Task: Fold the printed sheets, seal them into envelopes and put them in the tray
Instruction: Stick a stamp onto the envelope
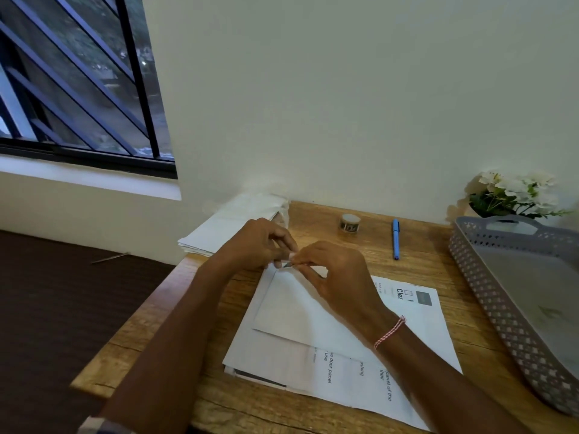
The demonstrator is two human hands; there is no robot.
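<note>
Sealing is under way, it seems: the envelope (pixel 291 308), laid on the printed sheets (pixel 344 377), is pinched at its far corner by the left hand (pixel 260 242) and the right hand (pixel 335 270). No envelope is seen in the tray (pixel 470 277); most is judged left.

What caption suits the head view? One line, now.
Left hand and right hand pinch the far corner of a white envelope on printed sheets; grey tray beside.
</note>
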